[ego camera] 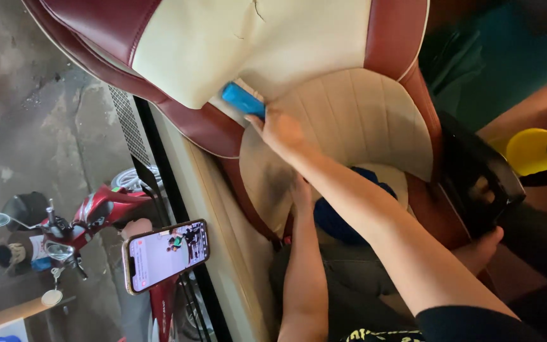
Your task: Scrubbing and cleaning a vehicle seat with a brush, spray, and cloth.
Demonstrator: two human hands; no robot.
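Gripping blue brush (243, 100) at frame centre-top, right hand (281, 131) pinches its lower end; long axis runs up-left along seat (362, 107) crease; left hand (300, 193) lower, flat on the cushion.

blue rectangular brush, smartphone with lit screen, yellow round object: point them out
blue rectangular brush (243, 100), head view, on its top face
smartphone with lit screen (166, 255), head view, mid screen
yellow round object (529, 151), head view, on its curved side

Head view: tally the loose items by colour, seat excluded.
Blue: 2, brush in right hand, cloth beside left hand
Yellow: 1, container
Black-framed: 1, phone
Total: 4
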